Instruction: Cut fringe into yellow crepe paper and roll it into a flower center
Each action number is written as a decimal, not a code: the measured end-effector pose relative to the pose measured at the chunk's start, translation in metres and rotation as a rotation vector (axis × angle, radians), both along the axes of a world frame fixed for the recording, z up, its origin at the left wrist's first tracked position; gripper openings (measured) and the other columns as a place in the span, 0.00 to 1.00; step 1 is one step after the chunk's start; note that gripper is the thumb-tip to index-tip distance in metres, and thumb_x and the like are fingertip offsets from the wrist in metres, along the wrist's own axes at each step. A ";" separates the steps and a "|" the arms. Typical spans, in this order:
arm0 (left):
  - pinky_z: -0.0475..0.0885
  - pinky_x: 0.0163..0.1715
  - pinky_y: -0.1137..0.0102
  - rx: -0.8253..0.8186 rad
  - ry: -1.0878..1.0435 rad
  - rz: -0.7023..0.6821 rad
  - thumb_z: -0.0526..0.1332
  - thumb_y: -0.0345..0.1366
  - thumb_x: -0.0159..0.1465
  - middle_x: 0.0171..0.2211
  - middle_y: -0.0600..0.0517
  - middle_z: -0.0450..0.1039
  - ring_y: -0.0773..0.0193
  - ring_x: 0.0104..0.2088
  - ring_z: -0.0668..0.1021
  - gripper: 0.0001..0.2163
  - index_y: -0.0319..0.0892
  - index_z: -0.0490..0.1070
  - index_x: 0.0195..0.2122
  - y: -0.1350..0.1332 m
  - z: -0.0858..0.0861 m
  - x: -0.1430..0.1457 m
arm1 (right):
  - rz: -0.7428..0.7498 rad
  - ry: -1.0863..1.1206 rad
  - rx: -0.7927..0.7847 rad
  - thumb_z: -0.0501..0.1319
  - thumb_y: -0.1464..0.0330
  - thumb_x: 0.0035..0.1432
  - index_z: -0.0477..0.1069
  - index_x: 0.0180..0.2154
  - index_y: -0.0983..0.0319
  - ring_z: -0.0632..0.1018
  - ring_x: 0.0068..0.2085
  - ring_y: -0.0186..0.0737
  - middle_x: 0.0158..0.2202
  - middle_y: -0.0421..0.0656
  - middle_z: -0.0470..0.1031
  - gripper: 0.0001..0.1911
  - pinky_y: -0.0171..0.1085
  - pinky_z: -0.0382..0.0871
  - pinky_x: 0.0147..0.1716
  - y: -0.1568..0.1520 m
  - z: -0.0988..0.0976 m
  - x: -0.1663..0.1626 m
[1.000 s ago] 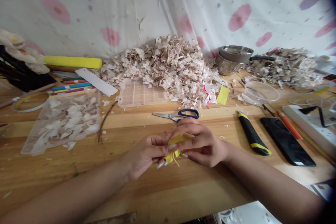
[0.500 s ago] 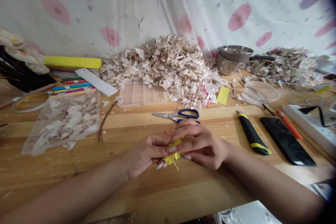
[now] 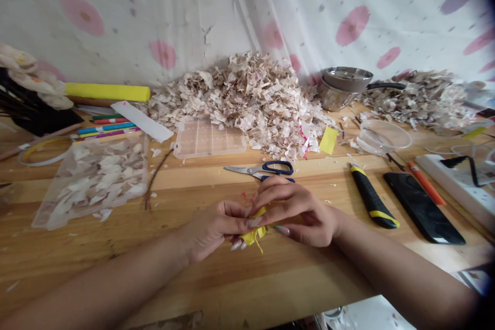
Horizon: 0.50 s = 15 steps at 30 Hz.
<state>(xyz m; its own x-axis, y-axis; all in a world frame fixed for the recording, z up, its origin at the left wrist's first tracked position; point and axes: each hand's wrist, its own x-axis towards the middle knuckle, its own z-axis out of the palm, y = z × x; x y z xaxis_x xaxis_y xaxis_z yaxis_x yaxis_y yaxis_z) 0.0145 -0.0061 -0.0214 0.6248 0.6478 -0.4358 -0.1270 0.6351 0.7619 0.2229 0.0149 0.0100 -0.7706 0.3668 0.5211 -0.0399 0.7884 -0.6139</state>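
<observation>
Material, thin and bright yellow, makes up the crumpled piece point(image 3: 252, 237) held above the counter point(image 3: 278, 289), near its front edge and between the two hands. It looks papery, with a matt, slightly creased surface. Its upper part bunches under the fingers, where a curved yellow fold shows; its lower part breaks into loose, uneven strips, one narrow tail hanging below the rest. The colour seems even throughout, though much of the piece is covered and its full shape cannot be made out.

The left hand point(image 3: 216, 228) is closed in a pinch, thumb laid along the yellow with fingers behind and beneath it, pale glossy nails showing under the lower edge. The right hand point(image 3: 303, 211) is partly curled, its fingers arched over the top and one fingertip meeting the left thumb, while its own thumb stands a little apart below; whether it grips the piece or only rests against it cannot be told.

Just beyond the right hand lie scissors point(image 3: 250, 170) with dark blue handles. Farther back, a flat yellow square point(image 3: 328, 140) of similar colour rests beside the heap of pale flakes point(image 3: 266, 108).
</observation>
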 end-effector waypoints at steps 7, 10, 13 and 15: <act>0.51 0.19 0.75 -0.014 -0.003 -0.014 0.73 0.40 0.43 0.16 0.56 0.64 0.74 0.18 0.62 0.12 0.37 0.75 0.20 0.001 -0.001 0.000 | -0.006 0.019 0.067 0.55 0.74 0.56 0.73 0.43 0.64 0.74 0.44 0.39 0.43 0.50 0.76 0.13 0.45 0.65 0.48 0.001 -0.005 -0.002; 0.51 0.20 0.75 -0.026 -0.009 -0.011 0.74 0.40 0.43 0.17 0.56 0.66 0.74 0.18 0.63 0.13 0.37 0.75 0.21 0.002 -0.002 0.000 | -0.002 0.033 0.091 0.57 0.73 0.56 0.73 0.43 0.65 0.74 0.44 0.39 0.42 0.51 0.76 0.13 0.44 0.66 0.48 0.001 -0.008 -0.002; 0.51 0.20 0.75 -0.034 0.001 -0.006 0.74 0.41 0.41 0.17 0.56 0.66 0.74 0.18 0.64 0.14 0.37 0.75 0.21 0.002 -0.002 0.000 | -0.012 0.043 0.093 0.57 0.73 0.57 0.73 0.43 0.65 0.75 0.44 0.40 0.42 0.51 0.76 0.11 0.45 0.67 0.48 0.002 -0.009 -0.003; 0.52 0.20 0.75 -0.042 0.004 -0.001 0.75 0.41 0.40 0.17 0.56 0.67 0.74 0.18 0.64 0.14 0.37 0.76 0.21 0.001 -0.001 0.000 | -0.023 0.042 0.086 0.57 0.73 0.58 0.73 0.43 0.65 0.75 0.43 0.39 0.41 0.51 0.76 0.11 0.44 0.67 0.47 0.001 -0.009 -0.003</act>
<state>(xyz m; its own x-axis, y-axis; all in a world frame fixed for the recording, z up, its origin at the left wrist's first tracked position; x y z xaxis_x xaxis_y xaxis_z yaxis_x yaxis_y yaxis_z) 0.0148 -0.0048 -0.0229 0.6240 0.6280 -0.4650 -0.1231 0.6667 0.7351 0.2200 0.0163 0.0012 -0.7394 0.3368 0.5830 -0.0454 0.8390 -0.5422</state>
